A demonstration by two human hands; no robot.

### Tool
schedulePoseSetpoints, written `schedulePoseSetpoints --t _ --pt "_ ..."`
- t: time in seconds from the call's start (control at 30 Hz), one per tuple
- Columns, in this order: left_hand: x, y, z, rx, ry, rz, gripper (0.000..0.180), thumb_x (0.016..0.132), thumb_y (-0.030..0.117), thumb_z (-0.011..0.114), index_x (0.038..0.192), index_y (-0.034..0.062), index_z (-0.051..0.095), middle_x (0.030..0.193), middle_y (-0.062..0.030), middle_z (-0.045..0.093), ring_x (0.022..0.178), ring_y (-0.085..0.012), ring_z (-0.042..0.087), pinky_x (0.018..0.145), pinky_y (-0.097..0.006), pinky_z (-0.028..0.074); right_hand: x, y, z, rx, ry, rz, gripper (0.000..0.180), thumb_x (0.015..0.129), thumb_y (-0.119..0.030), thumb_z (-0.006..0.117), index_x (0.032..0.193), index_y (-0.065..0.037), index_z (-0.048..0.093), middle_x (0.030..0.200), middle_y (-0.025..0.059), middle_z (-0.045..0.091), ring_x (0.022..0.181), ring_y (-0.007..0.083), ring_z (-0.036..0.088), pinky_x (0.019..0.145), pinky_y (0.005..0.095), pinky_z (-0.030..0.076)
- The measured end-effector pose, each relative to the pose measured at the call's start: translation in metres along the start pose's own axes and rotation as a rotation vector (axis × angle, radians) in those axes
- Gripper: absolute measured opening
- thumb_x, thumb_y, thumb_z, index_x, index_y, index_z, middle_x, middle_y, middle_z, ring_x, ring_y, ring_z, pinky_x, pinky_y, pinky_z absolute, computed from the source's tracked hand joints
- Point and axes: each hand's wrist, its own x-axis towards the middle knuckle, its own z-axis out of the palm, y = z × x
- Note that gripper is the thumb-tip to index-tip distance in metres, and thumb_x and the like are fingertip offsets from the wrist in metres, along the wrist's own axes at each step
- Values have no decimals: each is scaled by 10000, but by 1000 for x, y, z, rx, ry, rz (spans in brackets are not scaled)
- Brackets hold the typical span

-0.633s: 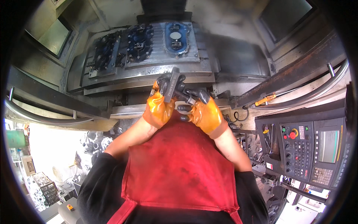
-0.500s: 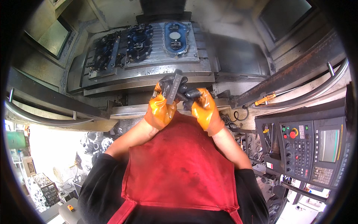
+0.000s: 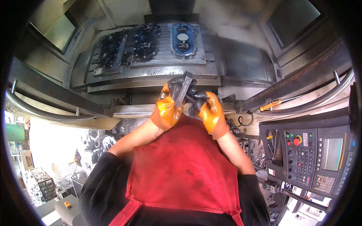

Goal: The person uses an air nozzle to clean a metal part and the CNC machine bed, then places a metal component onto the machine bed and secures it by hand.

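Note:
A dark grey, flat rectangular bar (image 3: 183,89) with markings along its face stands at a slant in front of my chest. My left hand (image 3: 168,102), in an orange glove with blackened fingers, is closed around it. My right hand (image 3: 208,107), gloved the same way, is just right of the bar. Its dark fingers are bent together close to the left hand's fingertips. Whether they pinch something small or touch the bar cannot be made out, as black fingers overlap there.
Ahead, inside a machine enclosure, a blue-tinted oval metal part (image 3: 183,40) sits on a grooved fixture plate (image 3: 160,52), with dark clamped parts (image 3: 145,42) to its left. A control panel (image 3: 313,158) stands at right. An orange-handled tool (image 3: 270,105) lies near the curved rail (image 3: 309,107).
The view has shifted slightly, so the scene sits a little further right. My left hand keeps the bar; the right hand's fingers stay bent beside it, with its wrist slightly lower.

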Motion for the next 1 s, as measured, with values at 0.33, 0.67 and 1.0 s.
schedulePoseSetpoints --t 0.33,0.67,1.0 --pt "0 3 -3 516 79 27 435 1000 101 644 1414 81 514 1331 -84 651 1185 -222 656 963 -354 544 -4 11 -18 561 -270 221 304 1029 -213 578 1270 -29 561 963 89 664 780 175 658 665 315 554" --pt "-1 15 19 219 -230 -138 496 1002 66 621 1477 38 481 1408 -86 601 1271 -166 582 1047 -320 474 -9 26 0 527 -78 93 254 1049 -212 579 1224 -29 598 931 39 648 754 126 608 617 282 504" --pt "-10 2 -18 233 82 -195 345 991 45 619 1334 15 599 1214 -68 694 1120 -171 665 947 -301 526 -2 54 -12 311 -193 190 221 1074 -236 530 1158 -45 603 904 34 656 736 126 611 611 280 491"
